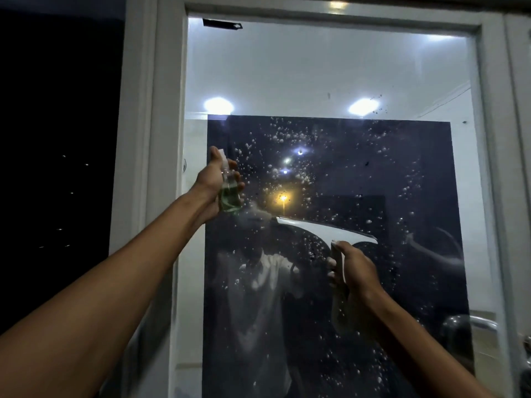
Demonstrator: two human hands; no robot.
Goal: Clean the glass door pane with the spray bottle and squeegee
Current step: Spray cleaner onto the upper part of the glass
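Note:
The glass door pane (359, 173) fills the middle of the view, dotted with many white droplets of spray. My left hand (214, 185) grips a small clear spray bottle (229, 193) with green liquid, held upright near the pane's left side, a finger on its white top. My right hand (355, 271) grips the handle of a white squeegee (324, 229), whose wide blade lies against the glass at mid-height, tilted down to the right. Room lights and a person's reflection show in the glass.
A white door frame (169, 139) surrounds the pane. A metal door handle (482, 326) sits at the lower right. A strip of dark tape (221, 24) is stuck at the pane's top left. A dark window lies to the left.

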